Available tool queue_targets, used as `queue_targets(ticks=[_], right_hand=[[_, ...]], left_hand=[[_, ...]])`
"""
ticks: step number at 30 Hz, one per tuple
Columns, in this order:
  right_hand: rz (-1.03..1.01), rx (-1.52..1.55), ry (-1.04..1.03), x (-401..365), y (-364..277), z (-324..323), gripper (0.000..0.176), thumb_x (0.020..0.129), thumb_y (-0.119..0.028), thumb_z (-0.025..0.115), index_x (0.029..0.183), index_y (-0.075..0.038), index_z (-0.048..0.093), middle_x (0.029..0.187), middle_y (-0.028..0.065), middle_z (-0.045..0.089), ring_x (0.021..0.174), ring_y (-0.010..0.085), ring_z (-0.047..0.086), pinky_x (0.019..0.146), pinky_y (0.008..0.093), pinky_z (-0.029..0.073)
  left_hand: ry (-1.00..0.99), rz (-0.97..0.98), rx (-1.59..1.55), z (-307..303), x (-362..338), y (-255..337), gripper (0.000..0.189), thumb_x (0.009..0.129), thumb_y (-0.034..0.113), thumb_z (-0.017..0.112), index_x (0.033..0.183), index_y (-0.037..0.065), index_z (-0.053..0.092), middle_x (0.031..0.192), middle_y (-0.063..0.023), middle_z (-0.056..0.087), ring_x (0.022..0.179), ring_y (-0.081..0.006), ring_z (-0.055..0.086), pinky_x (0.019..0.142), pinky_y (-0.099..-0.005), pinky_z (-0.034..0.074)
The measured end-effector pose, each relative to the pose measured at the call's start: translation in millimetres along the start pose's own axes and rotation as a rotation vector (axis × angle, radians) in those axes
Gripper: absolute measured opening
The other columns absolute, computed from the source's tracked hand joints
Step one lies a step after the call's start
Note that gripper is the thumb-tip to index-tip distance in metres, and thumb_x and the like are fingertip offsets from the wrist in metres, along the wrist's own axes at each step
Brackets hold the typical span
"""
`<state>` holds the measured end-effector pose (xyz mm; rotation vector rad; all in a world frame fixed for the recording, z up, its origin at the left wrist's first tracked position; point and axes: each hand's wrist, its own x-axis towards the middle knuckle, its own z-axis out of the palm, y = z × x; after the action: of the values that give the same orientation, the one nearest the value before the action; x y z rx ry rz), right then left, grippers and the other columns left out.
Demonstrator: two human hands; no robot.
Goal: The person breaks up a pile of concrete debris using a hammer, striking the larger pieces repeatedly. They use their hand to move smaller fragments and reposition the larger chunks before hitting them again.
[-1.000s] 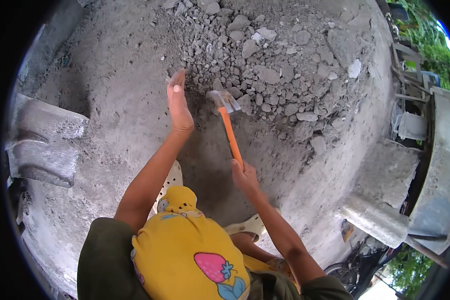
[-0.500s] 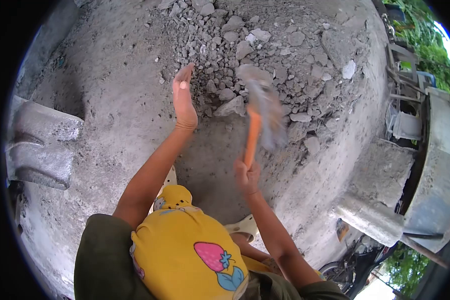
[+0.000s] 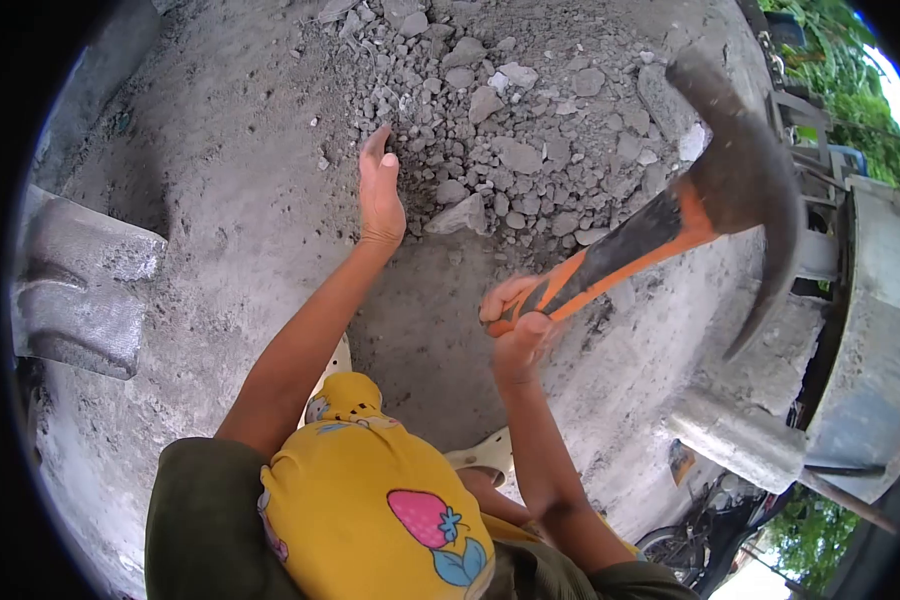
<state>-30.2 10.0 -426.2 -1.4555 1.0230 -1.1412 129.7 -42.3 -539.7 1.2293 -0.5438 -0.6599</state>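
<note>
My right hand point(image 3: 520, 320) is closed around the orange-and-black handle of a hammer point(image 3: 630, 240). Its dark metal head is raised at the right, with one long curved claw pointing down toward me. My left hand point(image 3: 381, 195) reaches forward with fingers stretched and nothing visible in it, at the near left edge of a heap of broken grey rubble point(image 3: 520, 155). A larger pale chunk point(image 3: 459, 215) lies just right of that hand, apart from it.
A metal shovel blade point(image 3: 85, 285) lies at the left on dusty ground. Concrete blocks point(image 3: 745, 435) and a worn metal panel point(image 3: 865, 330) stand at the right, with a motorcycle point(image 3: 685, 540) below them. Yellow strawberry-print cloth point(image 3: 380, 500) and pale shoes point(image 3: 490, 455) are close to me.
The hammer has swung from over the rubble up and to the right, nearer the camera. My left hand has shifted only slightly right.
</note>
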Motion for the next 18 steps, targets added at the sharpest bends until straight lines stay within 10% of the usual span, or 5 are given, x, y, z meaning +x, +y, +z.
queue_targets(ticks=[6,9,18], right_hand=[[0.809,-0.139,-0.097,-61,70,2,0.049,0.085,-0.054,0.043,0.066,-0.009,0.049,0.048,-0.0015,0.040,0.039,0.0087,0.037,0.038,0.0247,0.029],[0.824,-0.134,-0.096,-44,45,6,0.051,0.087,-0.054,0.037,0.064,-0.009,0.047,0.047,-0.0009,0.040,0.040,0.0088,0.037,0.039,0.0245,0.030],[0.031,0.024,0.127,12,-14,0,0.067,0.075,-0.070,0.041,0.071,-0.004,0.044,0.056,0.0048,0.045,0.043,0.0137,0.039,0.044,0.0252,0.036]], left_hand=[[-0.059,0.006,0.110,7,11,-7,0.058,0.086,0.036,0.036,0.125,-0.006,0.034,0.128,-0.0205,0.037,0.122,-0.0293,0.032,0.102,-0.0353,0.022],[-0.101,0.057,0.151,6,15,-19,0.054,0.086,0.033,0.035,0.123,-0.007,0.038,0.124,-0.0215,0.040,0.119,-0.0300,0.036,0.101,-0.0344,0.024],[-0.107,0.072,0.022,26,15,-28,0.053,0.087,0.034,0.035,0.123,-0.005,0.038,0.125,-0.0188,0.041,0.120,-0.0275,0.035,0.101,-0.0336,0.023]])
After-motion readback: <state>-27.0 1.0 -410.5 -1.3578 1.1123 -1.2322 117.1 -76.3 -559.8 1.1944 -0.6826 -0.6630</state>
